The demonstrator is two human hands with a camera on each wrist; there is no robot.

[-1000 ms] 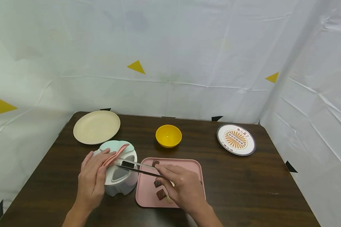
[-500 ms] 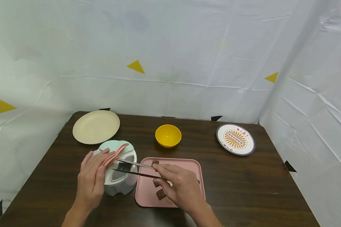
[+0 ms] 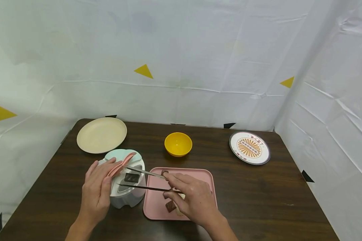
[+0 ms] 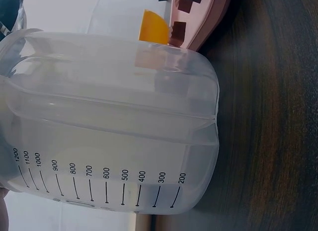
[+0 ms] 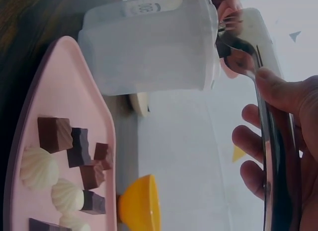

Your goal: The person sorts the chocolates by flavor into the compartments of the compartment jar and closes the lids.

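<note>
A clear storage canister [image 3: 125,201] with printed volume marks stands left of the pink tray; its lid has a mint flap [image 3: 118,154] and a raised pink flap [image 3: 120,168]. The left hand [image 3: 95,190] lies against the back of the pink flap, fingers nearly straight. The right hand [image 3: 193,197] holds metal tongs [image 3: 151,188] by their handles, arms spread over the lid. A dark chocolate piece [image 3: 131,177] lies on the lid between the tong ends. In the right wrist view, the tong ends [image 5: 241,54] show a fork and a spoon shape.
The pink tray [image 3: 199,172] bears several brown chocolates [image 5: 54,134] and cream swirls [image 5: 39,167]. Farther back stand a beige plate [image 3: 102,135], a yellow bowl [image 3: 178,144] and a patterned plate [image 3: 249,148]. White sheeting [image 3: 181,107] encloses the table's back and sides.
The tong arms have spread apart, releasing the dark chocolate piece onto the lid; the lower arm has swung toward the near side. The left hand and raised flap keep their place.
</note>
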